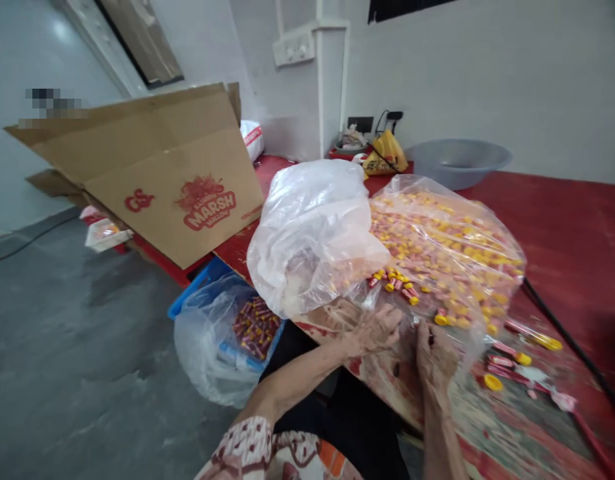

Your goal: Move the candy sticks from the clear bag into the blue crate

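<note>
Open red tabletop right of the filled clear bag; reaching it from the near side means crossing the black cable. Basin blocks behind that bag. White bag walls off the left, carton past it. Loose tubes clutter near right. Floor left of blue crate passable.

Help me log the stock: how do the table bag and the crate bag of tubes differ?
The table bag spreads over the red tabletop; the crate bag sits lower, draped over the blue crate. The table bag covers most of its tubes, while the crate bag leaves its pile bare. Both are see-through plastic.
</note>
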`<state>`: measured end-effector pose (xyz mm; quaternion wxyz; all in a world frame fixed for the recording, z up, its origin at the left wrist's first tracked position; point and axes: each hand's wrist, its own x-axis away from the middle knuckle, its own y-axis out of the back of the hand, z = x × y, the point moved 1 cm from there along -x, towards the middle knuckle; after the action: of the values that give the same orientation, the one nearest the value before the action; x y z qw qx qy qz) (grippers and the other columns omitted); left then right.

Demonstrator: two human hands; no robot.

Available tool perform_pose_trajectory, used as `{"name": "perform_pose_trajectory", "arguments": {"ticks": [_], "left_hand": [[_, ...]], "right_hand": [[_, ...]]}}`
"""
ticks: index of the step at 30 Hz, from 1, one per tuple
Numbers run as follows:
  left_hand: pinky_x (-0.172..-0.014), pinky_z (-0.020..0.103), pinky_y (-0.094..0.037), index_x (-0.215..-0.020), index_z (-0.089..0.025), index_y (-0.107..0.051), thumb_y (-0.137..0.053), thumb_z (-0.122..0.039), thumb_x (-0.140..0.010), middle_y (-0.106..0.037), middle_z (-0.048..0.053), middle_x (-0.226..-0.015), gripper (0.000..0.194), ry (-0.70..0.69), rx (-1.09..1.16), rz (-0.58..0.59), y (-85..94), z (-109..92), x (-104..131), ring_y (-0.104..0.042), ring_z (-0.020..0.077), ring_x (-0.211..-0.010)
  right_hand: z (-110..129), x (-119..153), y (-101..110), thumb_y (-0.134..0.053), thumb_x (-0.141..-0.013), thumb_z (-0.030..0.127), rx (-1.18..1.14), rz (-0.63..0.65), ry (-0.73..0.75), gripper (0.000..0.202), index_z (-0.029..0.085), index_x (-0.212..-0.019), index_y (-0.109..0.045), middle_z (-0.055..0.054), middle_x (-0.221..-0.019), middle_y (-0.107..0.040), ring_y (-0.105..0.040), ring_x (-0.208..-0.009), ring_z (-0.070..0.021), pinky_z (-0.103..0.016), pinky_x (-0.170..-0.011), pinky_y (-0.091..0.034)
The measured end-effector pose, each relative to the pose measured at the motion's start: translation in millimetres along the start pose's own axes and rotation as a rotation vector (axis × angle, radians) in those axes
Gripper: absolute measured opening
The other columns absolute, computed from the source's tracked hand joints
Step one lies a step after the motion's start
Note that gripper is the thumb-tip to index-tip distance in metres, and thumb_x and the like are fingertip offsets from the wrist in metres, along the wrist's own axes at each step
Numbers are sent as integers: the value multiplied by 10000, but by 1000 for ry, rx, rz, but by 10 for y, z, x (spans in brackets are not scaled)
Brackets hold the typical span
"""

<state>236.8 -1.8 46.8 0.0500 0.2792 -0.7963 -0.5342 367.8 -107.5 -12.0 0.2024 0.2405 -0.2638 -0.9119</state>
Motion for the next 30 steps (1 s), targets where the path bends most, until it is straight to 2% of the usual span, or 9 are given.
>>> {"name": "perform_pose_trajectory", "arguments": {"ticks": [4,8,12,15,17,20,25,28,30], "left_hand": [[-770,352,-665,-908,-270,-657,-698,-99,-900,-783,62,-959,176,91,286,-115,161,166,261,-751,216,-814],[-863,387,-674,-1162,-244,-650,-523,-266,-1083,-788,100,-1086,152,323,311,-330,448,616,954,-781,224,-950],[-845,349,-649,-1090,-241,-649,-585,-430,-1051,-770,64,-1016,203,748,230,-829,675,1211,1949,-773,214,-912],[-870,397,-649,-982,-242,-649,-617,-430,-1006,-752,70,-956,192,927,107,-774,745,1533,2502,-761,251,-923],[-917,446,-649,-964,-245,-661,-586,-394,-1005,-740,91,-962,171,933,22,-725,780,1625,2656,-751,282,-970],[-1013,463,-626,-1077,-237,-689,-491,-356,-1065,-739,126,-1081,231,793,-47,-776,845,1624,2485,-734,287,-1082],[-1147,439,-563,-1231,-218,-684,-461,-317,-1125,-725,150,-1270,265,474,-20,-702,894,1738,1396,-689,265,-1241],[-1221,512,-507,-1372,-165,-639,-551,-280,-1091,-702,186,-1355,316,553,-20,-674,822,1930,784,-640,306,-1341],[-1244,589,-464,-1356,-129,-650,-573,-247,-1060,-692,226,-1358,328,620,-19,-649,750,2028,551,-604,366,-1392]], "right_hand": [[-21,-8,14,-314,-940,910,18,2,-9,785,246,-753,-688,-160,-774,-726,-632,-709,-298,-426,-718,-481],[-14,10,8,-345,-960,825,25,-8,2,677,269,-732,-658,-137,-736,-690,-600,-687,-293,-427,-692,-453],[24,19,-2,-369,-964,757,31,-42,21,583,287,-706,-600,-145,-740,-670,-600,-703,-308,-451,-694,-445],[51,25,4,-378,-969,744,22,-37,10,571,279,-719,-594,-145,-744,-663,-601,-712,-300,-451,-716,-448],[54,32,8,-368,-974,769,21,-17,-6,603,268,-738,-605,-132,-742,-657,-585,-701,-279,-432,-714,-437],[37,40,8,-338,-978,819,27,2,-11,667,256,-761,-621,-122,-755,-667,-579,-704,-262,-407,-706,-419],[10,30,13,-314,-998,847,47,0,-14,710,260,-755,-630,-128,-768,-700,-601,-720,-267,-411,-717,-437],[40,25,33,-301,-1001,861,39,16,-22,740,250,-772,-650,-123,-777,-709,-598,-718,-251,-396,-722,-454],[72,24,43,-288,-1003,857,29,21,-37,747,244,-794,-660,-121,-795,-720,-602,-731,-245,-389,-736,-468]]}}
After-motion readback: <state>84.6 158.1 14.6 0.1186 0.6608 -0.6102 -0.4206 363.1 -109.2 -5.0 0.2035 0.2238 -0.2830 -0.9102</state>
